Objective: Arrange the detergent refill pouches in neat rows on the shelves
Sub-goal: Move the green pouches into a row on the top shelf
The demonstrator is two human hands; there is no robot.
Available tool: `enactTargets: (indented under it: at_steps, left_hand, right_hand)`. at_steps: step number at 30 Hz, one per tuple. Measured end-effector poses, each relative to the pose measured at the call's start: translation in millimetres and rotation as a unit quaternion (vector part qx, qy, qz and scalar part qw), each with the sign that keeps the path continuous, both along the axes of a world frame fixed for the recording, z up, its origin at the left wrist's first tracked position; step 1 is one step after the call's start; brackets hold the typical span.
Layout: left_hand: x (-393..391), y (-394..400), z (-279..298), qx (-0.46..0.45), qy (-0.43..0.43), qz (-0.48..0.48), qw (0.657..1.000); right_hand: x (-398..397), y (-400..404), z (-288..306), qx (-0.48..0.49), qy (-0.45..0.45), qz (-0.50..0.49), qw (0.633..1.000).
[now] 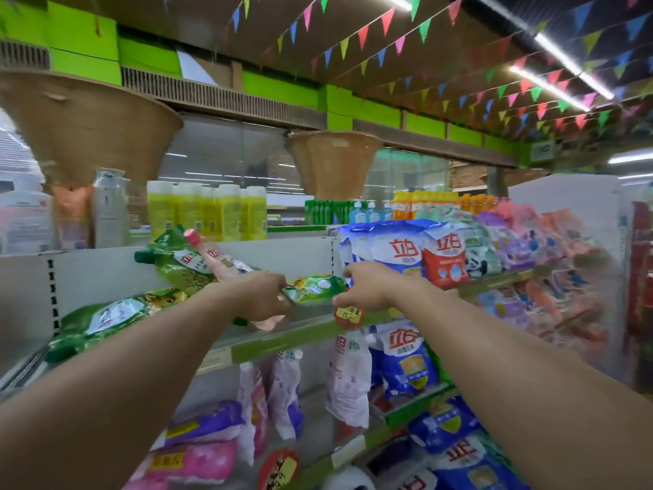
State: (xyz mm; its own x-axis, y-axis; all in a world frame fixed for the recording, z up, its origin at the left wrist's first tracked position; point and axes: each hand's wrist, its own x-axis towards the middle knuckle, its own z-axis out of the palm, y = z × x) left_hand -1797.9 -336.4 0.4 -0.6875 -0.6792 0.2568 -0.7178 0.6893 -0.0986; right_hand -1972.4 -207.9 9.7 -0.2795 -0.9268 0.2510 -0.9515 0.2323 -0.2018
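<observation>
Pouches: a pink one (pixel 226 261) and a green one (pixel 176 259) lean near the shelf's (pixel 282 343) front edge, fingers of the left hand (pixel 261 295) closed around both. Right hand (pixel 367 286) pinches another green pouch (pixel 314 288) lying flat beside.

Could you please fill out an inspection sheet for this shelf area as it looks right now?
Surface: upper shelf, green price strip along its front edge; bare stretch in the middle.
Job's things: green pouches lie toppled on the left; a pink pouch leans tilted across them; blue and white pouches stand upright on the right.
Clutter: round red tag hangs on the shelf edge; loose pouches sag on the lower shelf.
Grippers: left hand grips pouches; right hand touches the small green pouch, grip unclear.
Cables: nothing seen.
Surroundings: yellow bottles behind; bunting flags overhead.
</observation>
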Motion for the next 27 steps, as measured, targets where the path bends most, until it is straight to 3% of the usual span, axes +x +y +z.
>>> enactTargets:
  at_steps: [10,14,20,23,27]
  left_hand:
    - [-57.1,-80.0,11.4,-0.01,0.045,0.118,0.992]
    - [-65.2,-99.6,10.4,-0.036,0.032,0.162,0.986]
    - [-65.0,-130.7,13.0,-0.001,0.03,0.197,0.98]
    - [-70.1,-146.8,17.1,-0.015,0.002,0.187,0.982]
    - [-73.2,-159.9,30.2,0.001,0.03,0.165,0.986]
  right_hand:
    - [-70.0,-138.9,1.6,-0.006,0.037,0.132,0.991]
    - [-70.5,-183.0,-6.1,0.005,0.057,0.19,0.98]
    - [-55.9,-225.1,-23.0,0.058,0.093,0.236,0.966]
    - [-48.6,-232.2,-30.7,0.059,0.145,0.231,0.96]
    - [-37.9,-233.9,-38.8,0.013,0.253,0.213,0.944]
